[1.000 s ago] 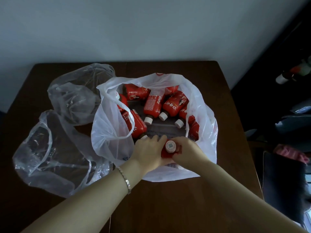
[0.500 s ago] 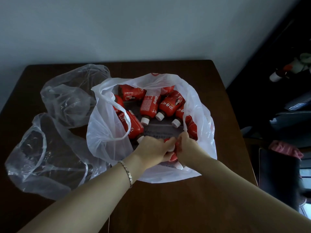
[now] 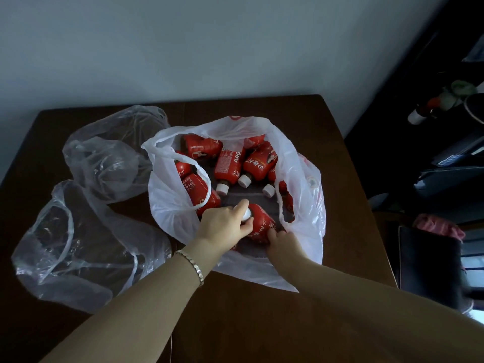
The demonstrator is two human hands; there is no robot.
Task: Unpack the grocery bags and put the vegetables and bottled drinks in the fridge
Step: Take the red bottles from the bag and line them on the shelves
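Grips bottle (image 3: pixel 260 224) with left hand (image 3: pixel 225 226), fingers (image 3: pixel 242 205) curled round cap (image 3: pixel 246 214). Grips its base with right hand (image 3: pixel 284 244). Lies inside white bag (image 3: pixel 301 163) on desk (image 3: pixel 262 323), beside other bottles (image 3: pixel 227 166).

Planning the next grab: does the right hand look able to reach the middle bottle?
Probably yes, once the right hand leaves the near bottle: the bag gapes open, the middle bottle lies uncovered.
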